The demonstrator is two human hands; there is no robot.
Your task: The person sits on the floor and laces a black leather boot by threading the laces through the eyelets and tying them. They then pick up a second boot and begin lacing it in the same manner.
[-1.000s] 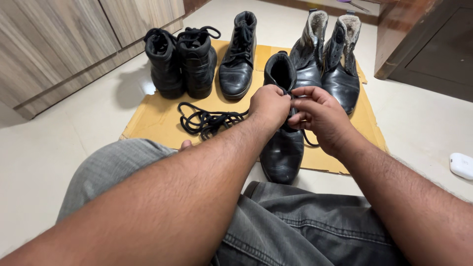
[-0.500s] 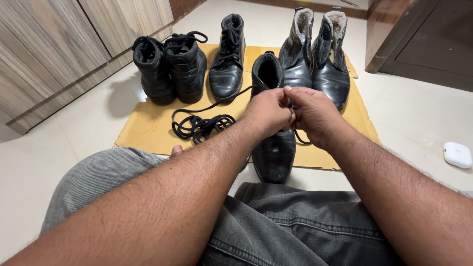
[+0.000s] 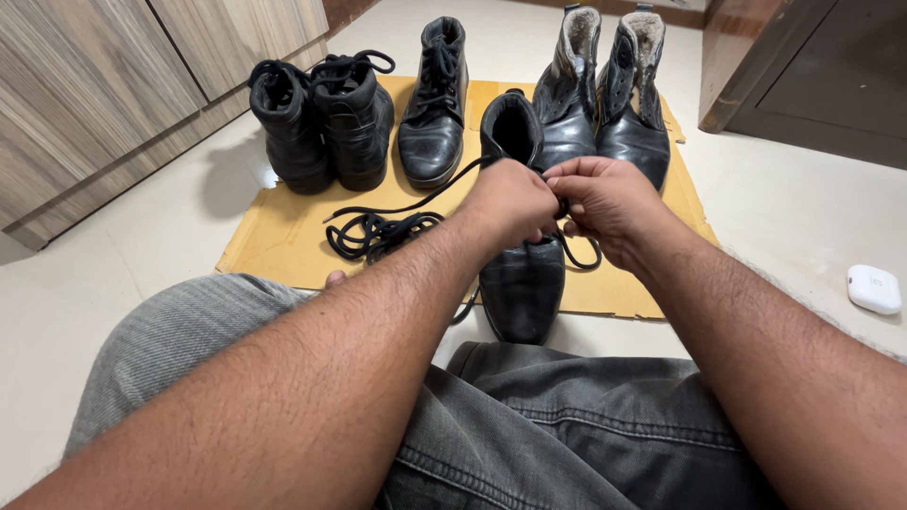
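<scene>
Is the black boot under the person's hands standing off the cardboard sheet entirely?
No. The black leather boot rests mostly on the flat brown cardboard sheet, only its toe reaching past the near edge.

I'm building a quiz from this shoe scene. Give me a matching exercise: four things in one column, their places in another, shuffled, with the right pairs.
Things:
1. fur-lined boots
2. loose black shoelace
3. white case
4. unlaced black boot

Places:
A. on the bare floor, far right
B. under both hands, near cardboard edge
C. back right of the cardboard
D. piled on the cardboard, left of the hands

Pairs: 1-C, 2-D, 3-A, 4-B
</scene>
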